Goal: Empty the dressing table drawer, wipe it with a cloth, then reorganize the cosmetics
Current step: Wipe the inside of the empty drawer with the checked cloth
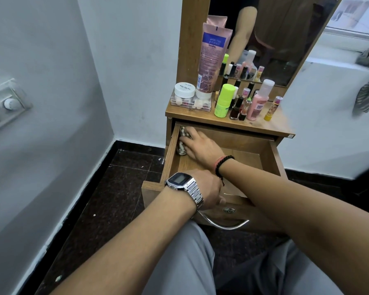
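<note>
Wooden and already bare, the drawer [243, 150] wants firm overlapping strokes from the checked cloth [182, 143], which the right hand [200, 145] presses into its back-left corner, while the left hand [207, 190] grips the drawer's front edge to steady it.

The cloth [182, 143] lies mostly under the right hand [200, 145]; the left hand's [207, 190] fingers are hidden
</note>
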